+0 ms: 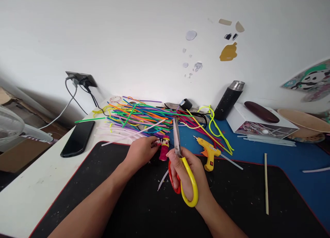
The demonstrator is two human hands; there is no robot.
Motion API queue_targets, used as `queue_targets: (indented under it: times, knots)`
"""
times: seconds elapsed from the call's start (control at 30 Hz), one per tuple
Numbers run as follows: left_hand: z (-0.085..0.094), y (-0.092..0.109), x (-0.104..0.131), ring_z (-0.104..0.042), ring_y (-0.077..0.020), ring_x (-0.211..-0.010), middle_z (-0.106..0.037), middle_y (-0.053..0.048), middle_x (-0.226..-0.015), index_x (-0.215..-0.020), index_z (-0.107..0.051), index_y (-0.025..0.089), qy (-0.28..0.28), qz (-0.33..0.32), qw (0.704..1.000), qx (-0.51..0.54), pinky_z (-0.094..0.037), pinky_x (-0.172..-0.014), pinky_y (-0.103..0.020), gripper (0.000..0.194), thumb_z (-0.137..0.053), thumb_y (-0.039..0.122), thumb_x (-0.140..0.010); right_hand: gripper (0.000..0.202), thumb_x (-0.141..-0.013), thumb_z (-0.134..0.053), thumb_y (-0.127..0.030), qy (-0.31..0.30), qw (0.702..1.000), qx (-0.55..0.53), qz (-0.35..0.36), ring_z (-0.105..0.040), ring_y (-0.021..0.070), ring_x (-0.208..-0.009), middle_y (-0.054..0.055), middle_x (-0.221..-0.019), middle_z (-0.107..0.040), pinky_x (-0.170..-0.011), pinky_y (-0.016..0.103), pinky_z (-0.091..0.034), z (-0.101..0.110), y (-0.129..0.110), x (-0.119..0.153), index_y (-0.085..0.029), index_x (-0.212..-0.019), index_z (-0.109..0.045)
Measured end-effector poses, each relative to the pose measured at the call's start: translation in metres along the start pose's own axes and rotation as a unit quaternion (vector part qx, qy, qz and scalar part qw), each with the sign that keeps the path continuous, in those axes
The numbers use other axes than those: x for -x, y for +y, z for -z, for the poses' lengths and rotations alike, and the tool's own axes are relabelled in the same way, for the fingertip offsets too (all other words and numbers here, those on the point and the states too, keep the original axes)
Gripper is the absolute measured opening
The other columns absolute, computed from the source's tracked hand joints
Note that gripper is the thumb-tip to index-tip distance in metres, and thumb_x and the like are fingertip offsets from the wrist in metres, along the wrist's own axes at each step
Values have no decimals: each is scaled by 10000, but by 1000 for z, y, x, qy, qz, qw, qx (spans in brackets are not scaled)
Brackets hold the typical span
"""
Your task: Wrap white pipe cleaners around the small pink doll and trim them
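My right hand grips scissors with one yellow and one red handle. Their blades lie close together and point away from me, toward the back of the table. Left of the blades stands a small doll with a magenta fuzzy body and a yellow and black head. Beside the doll is my left hand, its fingers closed around a small reddish thing, mostly hidden, whose kind I cannot make out. A short white strip lies on the black mat near the scissors' handles.
Colourful pipe cleaners are heaped along the wall. A yellow glue gun lies right of the scissors. Further out are a phone, a black flask, a white box, a thin stick and a fan.
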State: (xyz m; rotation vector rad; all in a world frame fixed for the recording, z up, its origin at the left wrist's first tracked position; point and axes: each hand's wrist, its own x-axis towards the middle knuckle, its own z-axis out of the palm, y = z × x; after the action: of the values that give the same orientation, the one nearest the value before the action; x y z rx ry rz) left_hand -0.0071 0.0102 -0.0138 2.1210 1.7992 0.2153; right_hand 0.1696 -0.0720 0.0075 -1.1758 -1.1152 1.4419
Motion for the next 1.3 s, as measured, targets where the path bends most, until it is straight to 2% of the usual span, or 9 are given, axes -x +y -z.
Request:
queue_targets:
  times: [0.2, 0.5, 0.7, 0.77, 0.87, 0.97, 1.07, 1.13, 1.3]
  knots:
    - [-5, 0, 0, -786, -314, -936, -857, -101, -1040, -1187, -810, 267, -2, -2, 1000, 18, -438, -690, -319, 302, -638, 346, -952, 490, -943, -704, -683, 3, 1000, 8, 1, -429, 83, -323, -98, -468, -494, -366, 189, -337, 0, 1, 0, -198, -941, -634]
    - [-12, 0, -1, -748, -292, -818, -834, -89, -909, -1008, -812, 259, 19, -7, 997, 69, -356, -634, -321, 215, -630, 316, -909, 450, -950, -711, -647, -1, 1000, 16, -1, -433, 88, -337, -105, -485, -484, -381, 197, -344, -2, -2, 3, -203, -958, -639]
    - [3, -5, -1, -585, -194, -619, -673, -9, -676, -838, -719, 224, 57, -10, 986, 158, -349, -591, -286, 239, -588, 405, -924, 488, -936, -709, -683, -5, 1000, 5, -13, -443, 88, -326, -101, -499, -494, -356, 187, -353, -1, 3, 0, -201, -966, -637]
    - [12, -5, 1, -536, -173, -605, -611, 15, -660, -841, -696, 215, 75, -20, 970, 231, -364, -580, -267, 283, -582, 461, -923, 491, -918, -729, -680, -5, 1000, 4, -16, -457, 90, -321, -101, -504, -501, -345, 184, -355, -1, 5, -2, -201, -977, -641]
    - [20, -5, 4, -469, -150, -617, -539, 34, -675, -821, -678, 197, 84, -38, 908, 410, -361, -577, -247, 290, -694, 485, -856, 472, -908, -751, -655, -2, 1000, 8, -16, -463, 90, -326, -101, -493, -502, -344, 177, -354, 0, 5, -3, -201, -971, -639]
    - [21, -3, 9, -424, -126, -610, -535, 34, -699, -839, -697, 185, 44, -47, 847, 527, -344, -570, -233, 287, -775, 461, -838, 452, -915, -759, -634, 4, 1000, 7, -17, -457, 91, -332, -105, -474, -498, -354, 177, -359, 0, 5, -5, -204, -976, -630]
    - [21, 0, 14, -387, -108, -570, -537, 39, -685, -862, -711, 186, -19, -59, 800, 596, -316, -547, -229, 282, -807, 451, -853, 443, -935, -745, -631, 10, 1000, 4, -21, -453, 93, -338, -100, -446, -507, -368, 180, -374, 1, 6, -6, -206, -975, -625]
    - [22, 2, 18, -411, -112, -578, -557, 30, -680, -851, -716, 183, -63, -82, 787, 609, -331, -563, -234, 277, -811, 443, -868, 449, -937, -738, -638, 20, 1000, 3, -20, -451, 91, -336, -96, -438, -516, -366, 176, -380, 1, 6, -7, -205, -963, -622]
    - [23, 7, 23, -508, -143, -702, -626, -11, -769, -858, -741, 158, -131, -106, 791, 588, -403, -683, -254, 282, -828, 426, -870, 514, -869, -764, -688, 35, 999, -8, -15, -442, 91, -304, -104, -442, -514, -329, 181, -395, 0, 1, -9, -205, -957, -612]
